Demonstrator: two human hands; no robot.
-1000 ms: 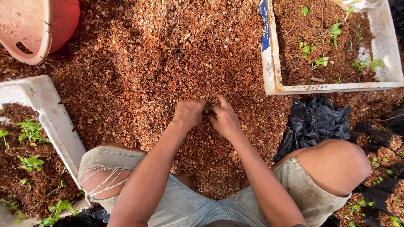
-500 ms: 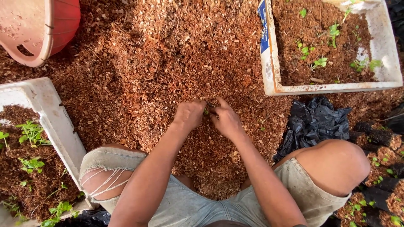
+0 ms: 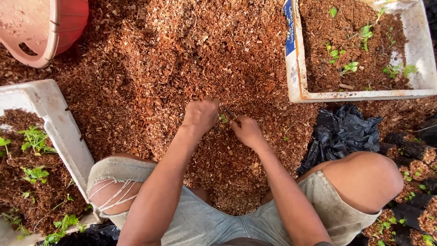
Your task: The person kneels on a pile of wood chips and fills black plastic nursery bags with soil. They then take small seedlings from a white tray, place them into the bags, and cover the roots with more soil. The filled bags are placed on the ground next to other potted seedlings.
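I see a tiny green seedling (image 3: 223,118) sitting between my two hands, low on the heap of reddish-brown husk mulch (image 3: 182,59). My left hand (image 3: 201,115) is curled into a loose fist just beside it; my right hand (image 3: 246,130) pinches with bent fingers close on its other side, but I cannot tell whether either one actually grips the stem. Beyond my right hand, a white rectangular tray (image 3: 296,86) of mulch and sprouts carries a blue strip label (image 3: 288,26) down its near wall. Crumpled black plastic bags (image 3: 341,132) lie below it. A second white tray (image 3: 54,123) sits left, a red basin (image 3: 50,23) above it.
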